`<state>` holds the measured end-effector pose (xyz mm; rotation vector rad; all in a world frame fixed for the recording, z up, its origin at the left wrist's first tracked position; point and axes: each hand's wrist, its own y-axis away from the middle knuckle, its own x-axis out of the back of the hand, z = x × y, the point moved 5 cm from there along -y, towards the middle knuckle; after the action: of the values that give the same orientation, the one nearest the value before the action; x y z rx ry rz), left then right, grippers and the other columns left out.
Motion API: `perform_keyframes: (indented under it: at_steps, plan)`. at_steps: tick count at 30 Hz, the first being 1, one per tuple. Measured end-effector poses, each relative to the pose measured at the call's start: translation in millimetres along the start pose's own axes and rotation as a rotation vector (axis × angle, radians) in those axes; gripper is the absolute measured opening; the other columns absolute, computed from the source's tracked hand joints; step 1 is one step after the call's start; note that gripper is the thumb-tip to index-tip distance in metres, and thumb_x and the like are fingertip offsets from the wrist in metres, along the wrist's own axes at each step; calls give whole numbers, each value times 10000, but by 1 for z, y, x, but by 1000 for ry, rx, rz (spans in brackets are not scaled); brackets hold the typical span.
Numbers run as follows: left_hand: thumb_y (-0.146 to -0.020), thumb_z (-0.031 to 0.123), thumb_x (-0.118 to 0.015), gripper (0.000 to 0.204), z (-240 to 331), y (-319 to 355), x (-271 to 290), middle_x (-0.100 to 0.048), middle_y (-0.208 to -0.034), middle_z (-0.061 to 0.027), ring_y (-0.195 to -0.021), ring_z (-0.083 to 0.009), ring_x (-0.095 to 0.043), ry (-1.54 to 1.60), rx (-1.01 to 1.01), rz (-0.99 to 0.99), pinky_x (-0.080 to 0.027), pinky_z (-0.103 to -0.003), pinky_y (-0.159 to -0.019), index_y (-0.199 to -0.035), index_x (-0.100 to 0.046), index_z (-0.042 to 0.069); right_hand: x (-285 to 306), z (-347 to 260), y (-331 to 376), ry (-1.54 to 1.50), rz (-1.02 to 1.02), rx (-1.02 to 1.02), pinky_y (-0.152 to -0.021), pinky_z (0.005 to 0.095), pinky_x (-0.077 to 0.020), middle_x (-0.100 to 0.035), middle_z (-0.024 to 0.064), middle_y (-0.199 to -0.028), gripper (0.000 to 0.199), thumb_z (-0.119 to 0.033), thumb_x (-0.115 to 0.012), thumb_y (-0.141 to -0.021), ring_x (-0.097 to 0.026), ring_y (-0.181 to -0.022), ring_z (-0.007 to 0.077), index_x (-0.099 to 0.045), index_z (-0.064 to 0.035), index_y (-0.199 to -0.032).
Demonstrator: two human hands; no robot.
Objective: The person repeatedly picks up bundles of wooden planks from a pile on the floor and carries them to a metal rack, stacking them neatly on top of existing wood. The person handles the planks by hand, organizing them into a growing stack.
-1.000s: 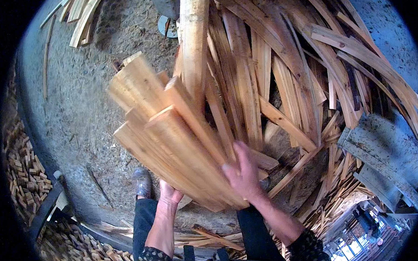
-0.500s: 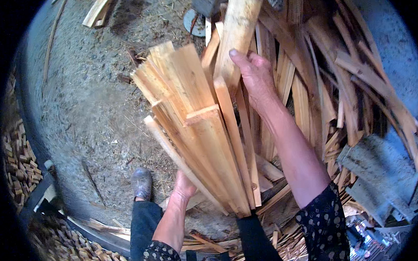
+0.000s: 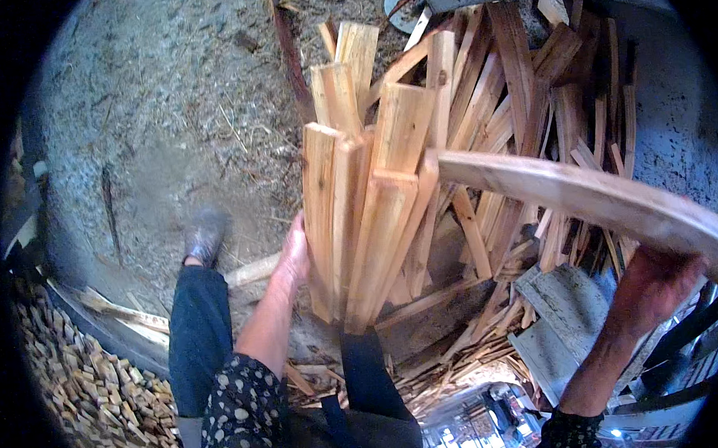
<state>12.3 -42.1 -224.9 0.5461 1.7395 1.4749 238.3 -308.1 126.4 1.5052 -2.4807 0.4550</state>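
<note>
Left grip [image 3: 294,255]: palm pressed flat against the left side of a bundle of wood slats [image 3: 366,200], fingers wrapped on its lower edge, grasping it. The bundle stands nearly upright, just right of this grip, its top ends fanned out above the grip and its bottom ends level with the wrist.

Right grip [image 3: 654,279]: clenched from below around one long plank [image 3: 582,202]. The plank runs from this grip up and leftward; its far end touches the right side of the bundle.

Between the two grips and beyond them: a heap of loose slats [image 3: 530,96] on the ground, lying crosswise. Below the right grip, just to its left: a grey flat block [image 3: 567,307].

Left of the left grip: bare dirt floor [image 3: 154,113] with straw bits, and a grey shoe [image 3: 205,235] on a dark trouser leg. Well below-left of the left grip: a pile of small cut wood pieces [image 3: 86,388]. The spotted sleeve [image 3: 239,405] is on the left forearm.
</note>
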Motion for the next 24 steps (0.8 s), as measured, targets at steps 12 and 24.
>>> perform_keyframes:
  at_steps: [12,24]
  plan:
    - [-879,480,-341,535,6,-4,-7,-558,-1065,-135,-988,-218,-529,76,-97,46,-436,-352,-847,-1146,-480,38,16,182,131,194,-188,-398,-804,317,-438,-529,103,-1058,368,-273,-439,-888,-540,-922,193,-449,-16,-1151]
    - [-825,499,-430,591,-15,-44,27,-495,-1155,-175,-1021,-303,-504,192,95,-117,-438,-452,-861,-1212,-428,52,-16,307,191,399,-257,-849,-899,349,-353,-537,206,-1048,464,-356,-401,-876,-484,-1052,303,-468,9,-1155]
